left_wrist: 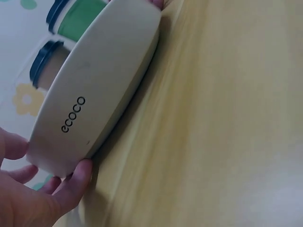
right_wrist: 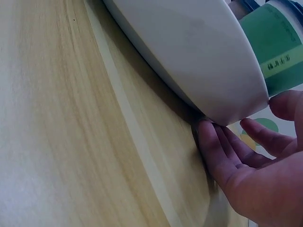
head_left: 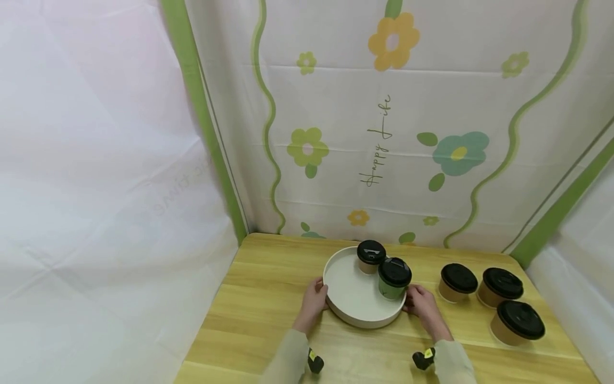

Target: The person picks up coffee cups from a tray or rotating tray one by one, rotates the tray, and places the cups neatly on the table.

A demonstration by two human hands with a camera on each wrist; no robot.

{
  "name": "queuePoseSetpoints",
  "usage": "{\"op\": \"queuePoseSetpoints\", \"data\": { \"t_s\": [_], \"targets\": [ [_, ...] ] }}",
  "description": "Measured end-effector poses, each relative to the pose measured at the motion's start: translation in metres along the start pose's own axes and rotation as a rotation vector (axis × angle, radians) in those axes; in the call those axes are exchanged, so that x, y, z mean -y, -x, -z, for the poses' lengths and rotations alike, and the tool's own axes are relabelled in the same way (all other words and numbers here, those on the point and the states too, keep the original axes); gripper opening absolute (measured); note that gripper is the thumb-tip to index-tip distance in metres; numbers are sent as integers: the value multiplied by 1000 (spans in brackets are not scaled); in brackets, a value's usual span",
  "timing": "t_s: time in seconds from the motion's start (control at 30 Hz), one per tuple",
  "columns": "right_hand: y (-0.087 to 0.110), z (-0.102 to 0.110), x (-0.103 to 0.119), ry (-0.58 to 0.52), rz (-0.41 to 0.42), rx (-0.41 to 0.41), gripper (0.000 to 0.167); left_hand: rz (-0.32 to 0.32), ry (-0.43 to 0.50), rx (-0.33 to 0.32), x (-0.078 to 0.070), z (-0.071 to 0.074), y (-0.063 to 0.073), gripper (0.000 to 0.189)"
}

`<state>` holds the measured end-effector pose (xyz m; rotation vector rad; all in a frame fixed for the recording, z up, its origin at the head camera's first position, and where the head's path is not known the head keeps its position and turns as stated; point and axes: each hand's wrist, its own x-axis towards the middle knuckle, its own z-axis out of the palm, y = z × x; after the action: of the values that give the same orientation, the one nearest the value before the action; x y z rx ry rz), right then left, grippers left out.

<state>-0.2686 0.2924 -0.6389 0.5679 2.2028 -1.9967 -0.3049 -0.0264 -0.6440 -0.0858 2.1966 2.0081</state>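
A round cream tray with a raised rim is held at both sides. My left hand grips its left edge; in the left wrist view the fingers spread along the wall, which is printed "ecoco". On the opposite side my right hand grips the edge, with a fingertip at the bottom of the wall. Inside the tray, toward its right, stand a green paper cup with a black lid and, behind it, a brown paper cup with a black lid. Whether the tray touches the table cannot be told.
Three brown tubs with black lids stand right of the tray: one nearest it, one farther back and one in front. The wooden table ends at a flowered curtain behind, with white cloth at both sides.
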Motion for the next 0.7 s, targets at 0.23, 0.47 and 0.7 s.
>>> {"op": "queuePoseSetpoints", "data": {
  "t_s": [0.23,0.47,0.7],
  "targets": [
    [-1,0,-3,-2,-7,21,56,12,12,-21,-11,6,-6,40],
    [2,5,5,48,24,15,55,25,63,-7,-14,5,-6,40],
    [16,18,42,188,163,-18,60,24,59,6,-8,5,-8,42]
  ]
}}
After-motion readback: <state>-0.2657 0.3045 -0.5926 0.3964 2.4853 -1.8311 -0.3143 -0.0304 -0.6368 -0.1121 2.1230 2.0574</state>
